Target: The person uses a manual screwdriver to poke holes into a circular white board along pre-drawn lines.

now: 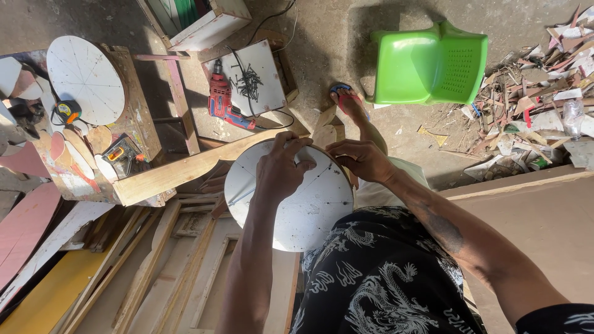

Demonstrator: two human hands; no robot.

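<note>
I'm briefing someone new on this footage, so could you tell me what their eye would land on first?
Probably the white round board at centre, with the left hand flat on it and the right hand gripping its far edge. Next, the bright green plastic chair at the top right beside a heap of wood scraps, and the red power drill on a board at top centre.

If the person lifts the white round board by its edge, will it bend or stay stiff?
The white round board looks flat and thin, so probably stiff and fairly light. Being round, it may roll if stood on edge. Both the left hand and right hand rest on it.
</note>
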